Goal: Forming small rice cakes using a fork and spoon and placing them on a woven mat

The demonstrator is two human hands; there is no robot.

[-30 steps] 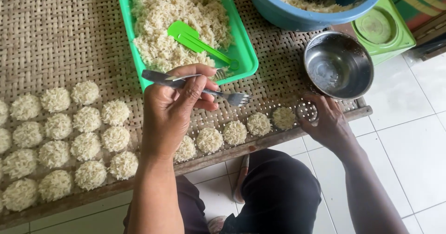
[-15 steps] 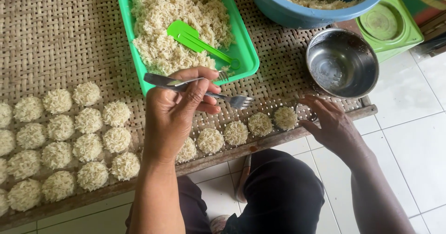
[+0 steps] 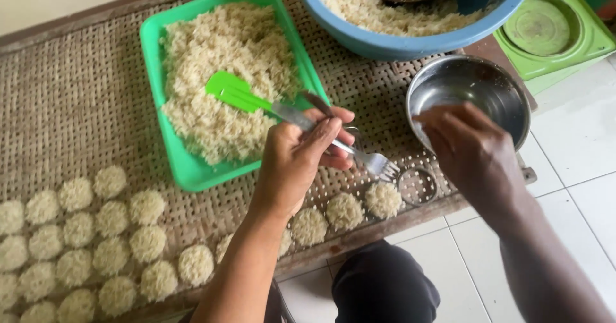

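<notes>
My left hand [image 3: 298, 159] grips a metal fork [image 3: 369, 159] by its handle, tines pointing right over the woven mat. A small metal ring mould [image 3: 417, 185] lies on the mat just right of the tines. My right hand [image 3: 468, 150] reaches into the steel bowl [image 3: 507, 95], fingertips at its left inner wall, holding nothing visible. A green tray [image 3: 186, 169] heaped with cooked rice holds a green spatula [image 3: 234, 92]. Round rice cakes [image 3: 102, 246] sit in rows on the mat; the newest ones [image 3: 383, 199] lie below the fork.
A blue basin [image 3: 410, 41] of rice with a dark ladle stands at the top. A green lid-like square container [image 3: 545, 31] sits at the top right. The woven mat [image 3: 70, 111] rests on a wooden frame; white floor tiles [image 3: 577, 175] lie to the right.
My right hand left the ring mould on the mat and rose to the steel bowl. The left hand kept the fork, and the view shifted so everything appears lower.
</notes>
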